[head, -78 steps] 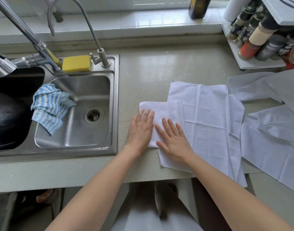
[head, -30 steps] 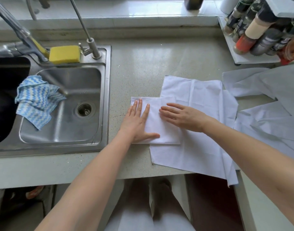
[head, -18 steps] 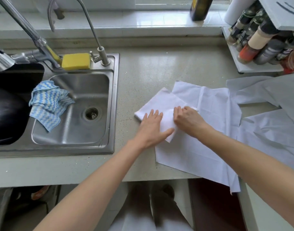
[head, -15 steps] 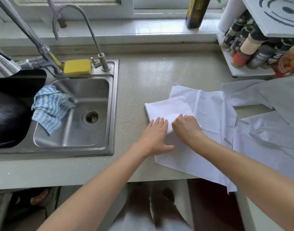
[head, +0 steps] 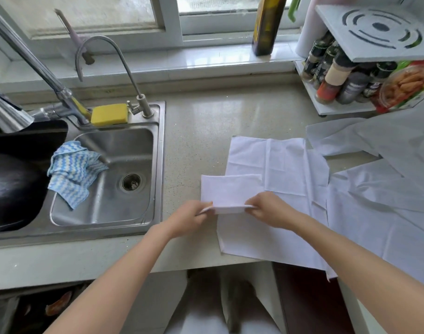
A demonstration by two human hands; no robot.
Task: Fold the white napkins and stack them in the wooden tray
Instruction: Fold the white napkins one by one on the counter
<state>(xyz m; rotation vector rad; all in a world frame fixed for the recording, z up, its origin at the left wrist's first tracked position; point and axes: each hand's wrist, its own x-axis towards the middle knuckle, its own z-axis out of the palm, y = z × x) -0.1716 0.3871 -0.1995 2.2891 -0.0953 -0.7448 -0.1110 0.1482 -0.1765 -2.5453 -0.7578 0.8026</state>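
The bench [head: 206, 121] runs pale and speckled from the sink [head: 105, 179] at my nine o'clock to the spice rack [head: 345, 78] at two o'clock. The sink's left basin holds a black pan [head: 11, 189]; over the divider into the right basin hangs a blue-and-white cloth [head: 71, 169]. A yellow sponge [head: 109, 114] sits on the sink's back rim, between the two taps. On the window sill at twelve o'clock stands a dark bottle [head: 266, 25].

Loose white napkins [head: 386, 201] lie spread and overlapping across the bench from one to four o'clock, some running off the right edge of view. One open napkin [head: 285, 165] lies flat right before me, its near edge hanging over the bench front. On its left side, partly on bare bench, rests the folded napkin [head: 230, 191], a small rectangle, nothing blocking it.

My left hand [head: 189, 219] pinches its near left corner, fingers curled on the cloth; my right hand [head: 268, 208] pinches the near right corner the same way. The near edge is raised a little between them, the far edge still down. I cannot see the wooden tray.
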